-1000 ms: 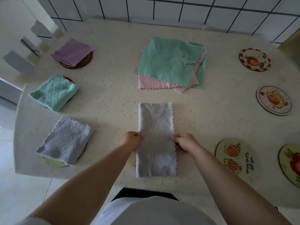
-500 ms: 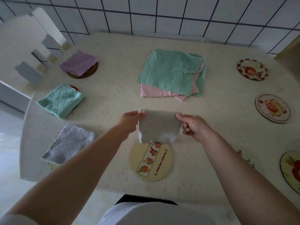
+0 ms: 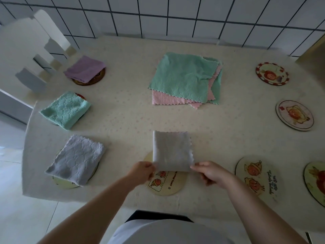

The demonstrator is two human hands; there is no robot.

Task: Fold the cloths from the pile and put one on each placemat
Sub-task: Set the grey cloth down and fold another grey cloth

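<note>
Both your hands, left hand (image 3: 142, 170) and right hand (image 3: 209, 173), pinch the folded grey cloth's (image 3: 172, 152) near corners over the round placemat (image 3: 167, 185).

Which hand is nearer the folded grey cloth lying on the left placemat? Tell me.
Left. The left hand is beside that folded grey cloth, pinching another grey cloth; the right hand holds its opposite corner, farther away.

Both bare forearms reach forward over the tabletop's near edge. The left hand (image 3: 142, 170) and right hand (image 3: 210, 172) sit level, slightly apart, fingers pinched closed, knuckles curled under, thumbs pointing inward.
</note>
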